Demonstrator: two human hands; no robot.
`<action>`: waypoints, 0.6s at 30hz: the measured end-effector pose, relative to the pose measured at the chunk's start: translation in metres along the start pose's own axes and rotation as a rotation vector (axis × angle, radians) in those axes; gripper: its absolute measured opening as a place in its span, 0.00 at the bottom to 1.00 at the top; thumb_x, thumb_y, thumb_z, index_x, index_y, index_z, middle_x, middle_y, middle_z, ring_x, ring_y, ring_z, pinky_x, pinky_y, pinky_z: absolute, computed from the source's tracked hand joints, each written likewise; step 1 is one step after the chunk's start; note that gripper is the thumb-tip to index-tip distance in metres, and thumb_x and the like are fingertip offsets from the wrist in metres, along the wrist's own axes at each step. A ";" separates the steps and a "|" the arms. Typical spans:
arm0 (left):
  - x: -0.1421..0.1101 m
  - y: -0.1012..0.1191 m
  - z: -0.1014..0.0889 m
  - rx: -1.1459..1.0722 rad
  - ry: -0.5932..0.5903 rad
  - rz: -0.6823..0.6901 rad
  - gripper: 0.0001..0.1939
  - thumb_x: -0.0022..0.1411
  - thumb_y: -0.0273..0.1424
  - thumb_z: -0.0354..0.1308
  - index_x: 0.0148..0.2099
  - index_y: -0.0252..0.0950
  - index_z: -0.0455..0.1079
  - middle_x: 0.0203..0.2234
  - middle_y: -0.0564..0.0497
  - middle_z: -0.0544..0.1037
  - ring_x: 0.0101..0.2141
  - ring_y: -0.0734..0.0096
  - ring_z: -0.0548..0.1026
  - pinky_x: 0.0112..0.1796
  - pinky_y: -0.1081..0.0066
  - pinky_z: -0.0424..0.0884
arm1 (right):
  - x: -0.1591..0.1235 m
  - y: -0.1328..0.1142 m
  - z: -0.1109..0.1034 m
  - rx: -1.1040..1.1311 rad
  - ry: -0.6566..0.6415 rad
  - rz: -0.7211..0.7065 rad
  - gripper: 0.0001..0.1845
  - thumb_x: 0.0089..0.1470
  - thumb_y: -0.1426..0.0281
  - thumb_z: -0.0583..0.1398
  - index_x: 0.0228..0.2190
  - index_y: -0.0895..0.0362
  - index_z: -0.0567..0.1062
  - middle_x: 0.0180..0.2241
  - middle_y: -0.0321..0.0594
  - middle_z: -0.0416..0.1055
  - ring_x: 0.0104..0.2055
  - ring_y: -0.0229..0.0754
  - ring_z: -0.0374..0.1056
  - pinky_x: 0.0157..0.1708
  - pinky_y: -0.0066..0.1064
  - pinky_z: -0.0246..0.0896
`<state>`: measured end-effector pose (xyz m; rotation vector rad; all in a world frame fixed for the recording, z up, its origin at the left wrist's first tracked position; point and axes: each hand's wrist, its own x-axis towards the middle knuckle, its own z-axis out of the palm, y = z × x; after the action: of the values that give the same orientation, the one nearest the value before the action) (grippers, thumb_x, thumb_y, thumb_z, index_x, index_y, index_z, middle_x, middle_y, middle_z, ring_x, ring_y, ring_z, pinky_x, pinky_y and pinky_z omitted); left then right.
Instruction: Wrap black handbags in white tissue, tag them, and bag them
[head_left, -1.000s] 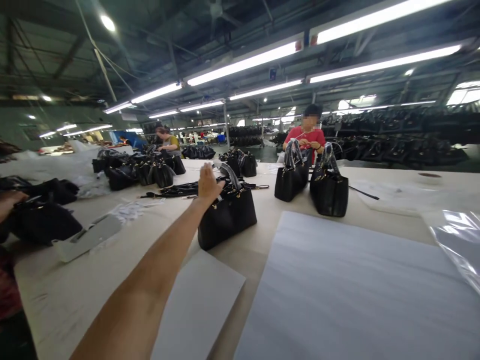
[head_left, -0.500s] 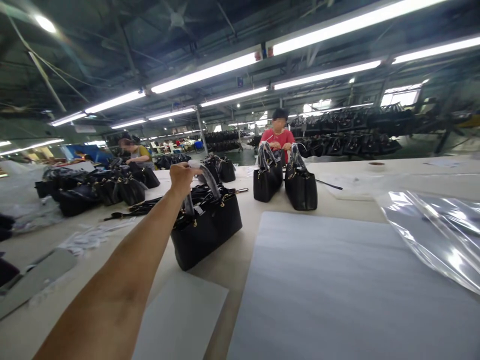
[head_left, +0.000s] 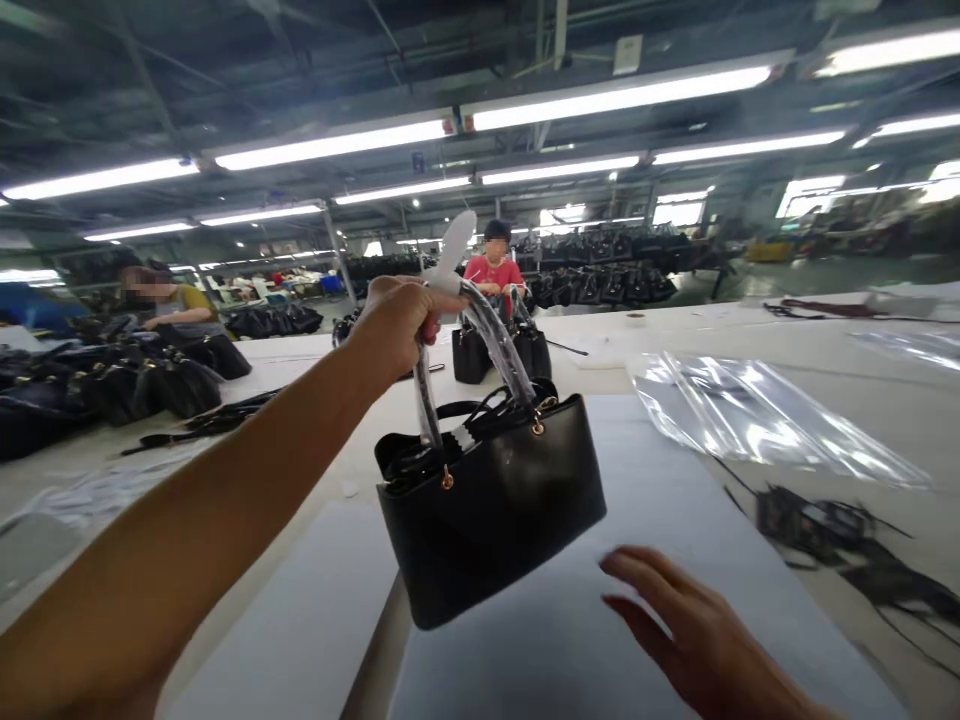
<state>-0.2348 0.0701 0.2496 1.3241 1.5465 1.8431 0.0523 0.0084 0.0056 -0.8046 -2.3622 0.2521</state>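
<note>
My left hand is closed around the plastic-wrapped handles of a black handbag. The bag hangs in the air, tilted, over a large white foam sheet on the table. A black strap sits bundled in its open top. My right hand is at the lower right, fingers stretched out and apart, just right of the bag's bottom corner and holding nothing.
A clear plastic bag lies to the right, with black straps near it. A second foam sheet lies at lower left. Two handbags stand farther back before a person in red. Several black bags and another person are left.
My left hand reached the bag, closed on its handles and lifted it off the table toward me. My right hand has come into view at the lower right.
</note>
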 end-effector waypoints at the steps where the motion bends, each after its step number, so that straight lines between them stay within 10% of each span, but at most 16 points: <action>1: -0.016 0.004 0.009 -0.010 -0.052 -0.022 0.11 0.42 0.18 0.62 0.20 0.31 0.61 0.12 0.60 0.56 0.13 0.85 0.55 0.16 0.79 0.50 | 0.013 -0.011 -0.005 -0.013 0.093 -0.048 0.15 0.61 0.67 0.49 0.48 0.52 0.67 0.44 0.45 0.69 0.43 0.42 0.70 0.41 0.32 0.70; 10: -0.129 0.045 0.063 -0.036 -0.409 -0.048 0.18 0.45 0.17 0.61 0.16 0.34 0.55 0.10 0.60 0.55 0.14 0.85 0.58 0.20 0.78 0.57 | -0.002 -0.048 -0.028 -0.211 0.164 0.062 0.07 0.60 0.71 0.52 0.35 0.56 0.71 0.32 0.39 0.70 0.30 0.37 0.69 0.25 0.23 0.61; 18: -0.131 0.042 0.089 -0.008 -0.372 -0.076 0.17 0.43 0.16 0.62 0.18 0.35 0.57 0.09 0.59 0.57 0.12 0.83 0.56 0.16 0.77 0.53 | -0.082 -0.023 -0.038 -0.264 0.026 0.067 0.16 0.63 0.73 0.44 0.28 0.57 0.66 0.26 0.38 0.65 0.20 0.36 0.63 0.17 0.27 0.51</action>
<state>-0.0865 0.0033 0.2296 1.4824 1.3689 1.4537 0.1150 -0.0607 0.0027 -1.0044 -2.3767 -0.0452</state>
